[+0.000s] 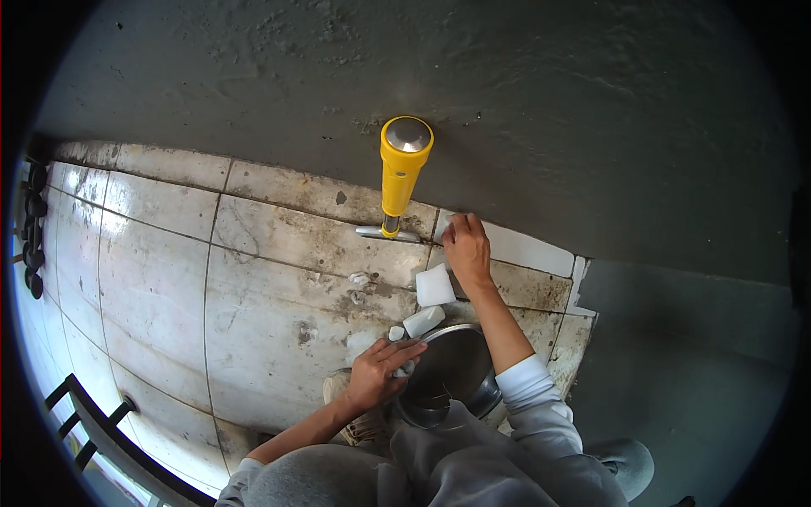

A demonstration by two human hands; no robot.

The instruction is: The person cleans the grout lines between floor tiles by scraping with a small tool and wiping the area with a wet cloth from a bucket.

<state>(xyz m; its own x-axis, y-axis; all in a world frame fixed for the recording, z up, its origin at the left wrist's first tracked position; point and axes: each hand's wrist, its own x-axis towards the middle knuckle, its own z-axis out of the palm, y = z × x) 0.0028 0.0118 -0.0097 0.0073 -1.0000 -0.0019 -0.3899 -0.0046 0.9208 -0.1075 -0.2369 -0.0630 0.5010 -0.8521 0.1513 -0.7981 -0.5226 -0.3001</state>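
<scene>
My right hand [467, 249] is closed, fingertips pressed at the wall's base by the left end of a clean white skirting strip [528, 251]. A bit of white shows beside the fingertips; what they grip is mostly hidden. My left hand [382, 373] has its fingers pressed together over the rim of a round metal basin [490, 397], with something whitish partly seen beneath them. Between the hands lie a white block [435, 286], a smaller white chunk [424, 320] and a little white piece [395, 334]. A yellow-handled scraper [400, 182] stands upright, its metal blade down.
A grey wall [591, 110] rises beyond the stained white floor tiles [262, 296]. White crumbs [359, 280] lie on the tiles. My shoe [363, 427] is beside the basin. Dark round objects [35, 215] line the left edge, and a black rail [110, 439] stands at lower left.
</scene>
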